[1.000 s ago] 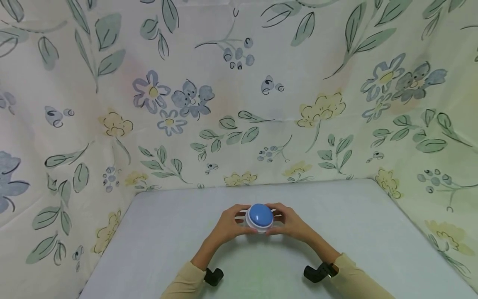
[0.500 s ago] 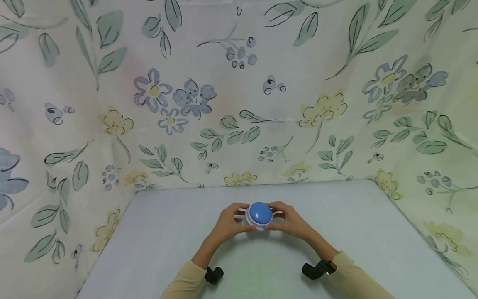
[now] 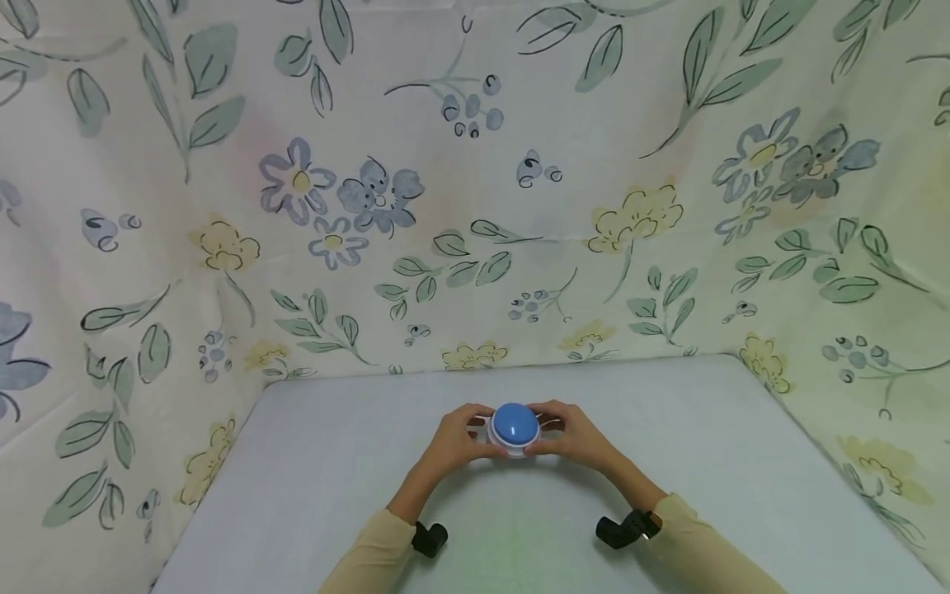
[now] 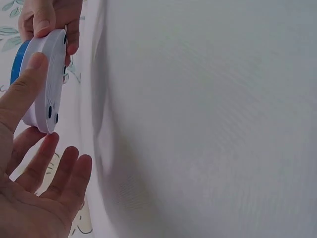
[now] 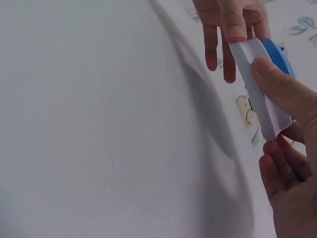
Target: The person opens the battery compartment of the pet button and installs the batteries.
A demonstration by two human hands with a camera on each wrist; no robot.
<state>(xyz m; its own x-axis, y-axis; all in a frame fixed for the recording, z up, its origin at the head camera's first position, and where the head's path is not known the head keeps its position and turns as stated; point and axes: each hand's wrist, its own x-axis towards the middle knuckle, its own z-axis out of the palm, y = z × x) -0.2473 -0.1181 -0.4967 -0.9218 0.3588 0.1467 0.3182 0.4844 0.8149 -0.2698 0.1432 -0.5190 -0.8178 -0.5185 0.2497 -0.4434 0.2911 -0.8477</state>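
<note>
- Floral cloth [image 3: 475, 181] hangs as a backdrop on three sides of a pale grey tabletop [image 3: 705, 445].
- Round button [image 3: 514, 428], blue dome on a white base, sits about midway between the left and right edges of the tabletop, somewhat toward the back edge.
- Button is off the surface, tipped so the dome faces the head camera; the wrist views show the white base edge-on with small dark dots along its underside [image 4: 49, 79].
- Left hand [image 3: 454, 441] grips the button's left rim: thumb pressed on the white edge near the dome, other fingers loosely spread behind the base.
- Right hand [image 3: 573, 437] pinches the right rim, thumb on the near edge, fingers curled behind the base.
- From the left wrist view the left thumb [image 4: 22, 89] lies flat on the base; the other hand's fingertips clamp the far rim.
- Both forearms wear tan sleeves [image 3: 371, 557], each with a black wrist mount [image 3: 429, 538].
- Tabletop in both wrist views is plain and slightly blurred.
</note>
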